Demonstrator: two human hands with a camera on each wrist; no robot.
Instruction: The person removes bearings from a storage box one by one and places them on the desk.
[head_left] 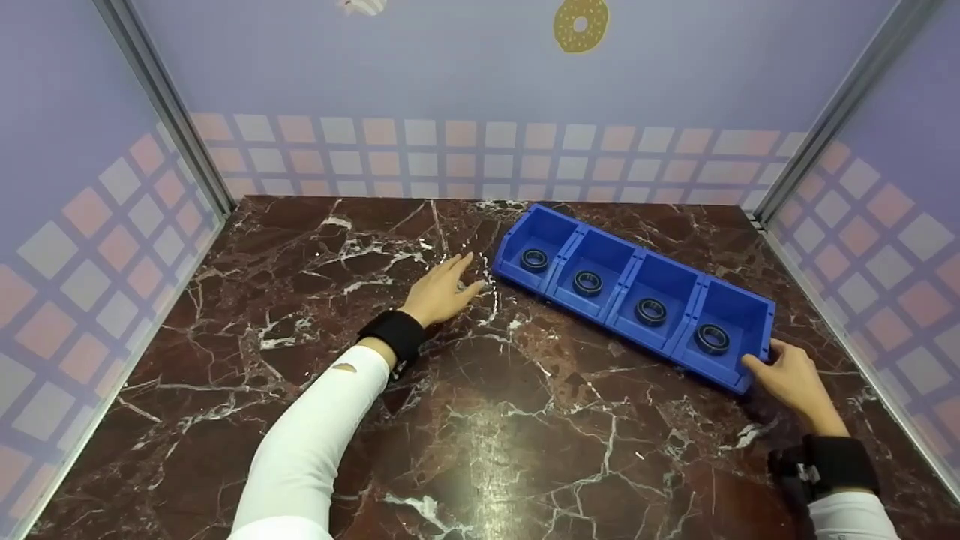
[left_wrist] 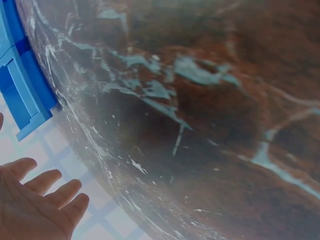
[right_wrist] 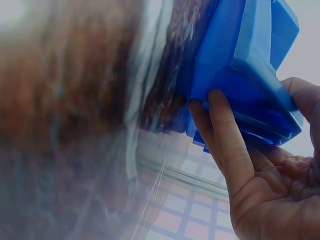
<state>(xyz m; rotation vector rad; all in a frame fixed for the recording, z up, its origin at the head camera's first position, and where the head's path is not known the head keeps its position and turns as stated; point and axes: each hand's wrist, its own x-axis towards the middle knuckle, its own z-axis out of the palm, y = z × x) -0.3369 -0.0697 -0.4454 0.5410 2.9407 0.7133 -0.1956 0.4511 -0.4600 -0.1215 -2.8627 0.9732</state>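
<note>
A row of joined blue storage bins (head_left: 628,285) lies slanted on the marble-patterned table, several compartments side by side. Each compartment holds one dark ring-shaped bearing, among them the bearing (head_left: 700,339) nearest my right hand. My right hand (head_left: 791,379) grips the near right end of the row. In the right wrist view its thumb is at the rim and its fingers (right_wrist: 230,132) press against the outside and underside of the blue end wall (right_wrist: 215,60). My left hand (head_left: 441,291) holds nothing, fingers spread, just left of the row's far end; the left wrist view shows its open palm (left_wrist: 30,210).
The dark red, white-veined tabletop (head_left: 465,420) runs to a purple back wall (head_left: 450,67) with pink and white squares. Side panels (head_left: 60,247) close in the left and right, joined by grey metal corner posts (head_left: 169,105). Black bands (head_left: 394,335) circle both wrists.
</note>
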